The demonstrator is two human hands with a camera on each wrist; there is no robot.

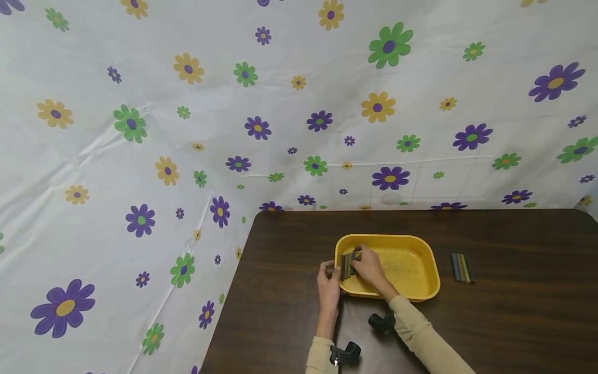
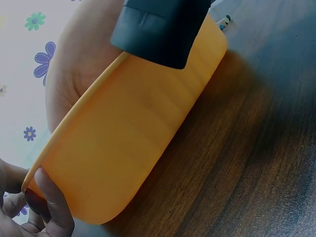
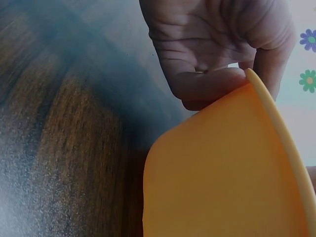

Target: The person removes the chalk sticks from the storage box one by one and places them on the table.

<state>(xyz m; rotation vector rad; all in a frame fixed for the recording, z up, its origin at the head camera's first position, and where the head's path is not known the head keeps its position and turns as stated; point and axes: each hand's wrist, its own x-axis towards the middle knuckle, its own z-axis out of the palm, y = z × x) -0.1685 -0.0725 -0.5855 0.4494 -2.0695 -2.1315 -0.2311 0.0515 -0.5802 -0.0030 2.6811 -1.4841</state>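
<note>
A yellow plastic tray (image 1: 397,297) stands on the dark table. My left hand (image 1: 329,283) grips its left end; in the left wrist view, the left hand (image 2: 49,207) has its thumb against the outer wall by the rim. Inside the tray at the left, several dark and olive sticks (image 1: 345,267) lie side by side. My right hand (image 1: 369,265) reaches over the near rim, its fingertips pinching a dark stick (image 1: 353,255) at the right of that row. Its fingers are mostly hidden behind the tray wall in both wrist views.
Several blue, olive and dark green sticks (image 1: 462,268) lie in a row on the table (image 1: 528,291), right of the tray. A flower-patterned sheet (image 1: 299,104) hangs behind and to the left. Each wrist carries a black camera mount (image 1: 345,354).
</note>
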